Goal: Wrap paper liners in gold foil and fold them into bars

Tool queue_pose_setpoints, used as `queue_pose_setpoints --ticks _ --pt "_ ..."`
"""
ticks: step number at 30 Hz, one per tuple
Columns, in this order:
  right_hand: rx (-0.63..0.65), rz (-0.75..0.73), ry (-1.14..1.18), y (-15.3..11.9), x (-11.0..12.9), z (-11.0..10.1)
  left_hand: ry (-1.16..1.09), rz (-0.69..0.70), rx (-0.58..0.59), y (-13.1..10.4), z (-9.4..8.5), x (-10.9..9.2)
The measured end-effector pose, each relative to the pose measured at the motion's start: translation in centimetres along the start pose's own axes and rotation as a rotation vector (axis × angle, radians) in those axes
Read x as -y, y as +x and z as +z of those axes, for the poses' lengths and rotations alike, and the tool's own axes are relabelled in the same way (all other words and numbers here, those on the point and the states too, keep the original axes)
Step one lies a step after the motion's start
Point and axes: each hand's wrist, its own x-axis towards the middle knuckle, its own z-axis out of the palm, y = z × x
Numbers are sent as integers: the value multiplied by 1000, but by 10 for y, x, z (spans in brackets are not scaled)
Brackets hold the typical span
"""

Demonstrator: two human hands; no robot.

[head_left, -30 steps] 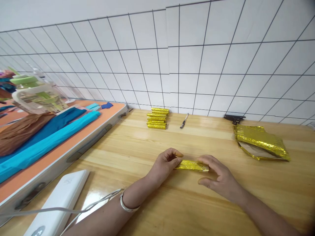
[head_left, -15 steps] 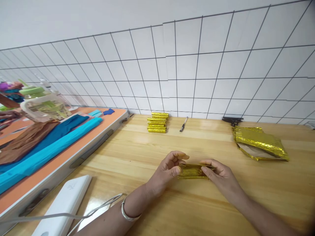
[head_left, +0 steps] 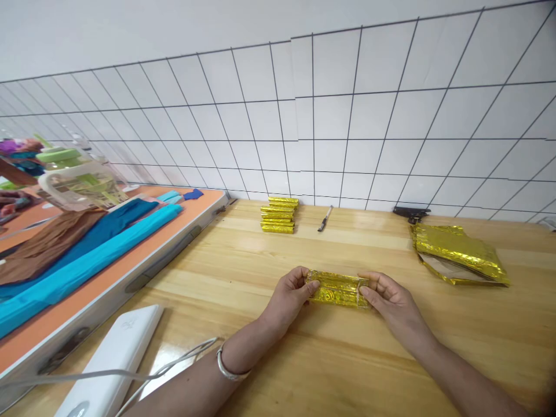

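A creased sheet of gold foil paper (head_left: 336,289) is stretched between my two hands above the wooden table. My left hand (head_left: 295,292) pinches its left end, thumb on the front face. At the right end my right hand (head_left: 384,295) grips it the same way, fingers tucked behind. Several folded gold foil pieces (head_left: 278,215) lie in a small row by the wall. To the right, a stack of gold foil sheets (head_left: 460,249) rests on the table, its brown inner side partly showing.
A pen (head_left: 325,219) lies near the wall, with a black clip-like object (head_left: 410,213) further right. On the left stand a white power bank-like device (head_left: 113,359) with a cable, an orange table (head_left: 208,200) with blue and brown cloth (head_left: 56,237), and a green-lidded jug (head_left: 82,185).
The foil paper has tilted so its shiny face shows more fully. My left fingers, lifted off before, have closed on its left end.
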Motion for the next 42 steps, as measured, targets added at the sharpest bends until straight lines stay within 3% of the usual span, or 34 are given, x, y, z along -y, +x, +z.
queue_pose_setpoints --ticks 5,8,11,18,22,31,36,42 --pt "-78 -200 -229 1 -4 -4 -18 88 -161 7 -2 0" --pt "-51 -381 -403 2 -6 -2 -28 144 -178 8 -2 0" --pt "-3 -447 -409 4 -11 1 -45 166 -155 7 1 1" --pt "97 -383 -312 4 -3 0 -66 121 -120 6 1 3" --pt "74 -272 -196 3 4 0 -79 94 -102 5 0 2" --pt "-53 -68 -67 4 -2 -1 -125 44 70 0 5 0" --pt "-31 -73 -86 4 1 -1 -129 -76 39 3 6 3" --pt "84 -259 -172 7 6 -4 -169 -123 4 1 6 0"
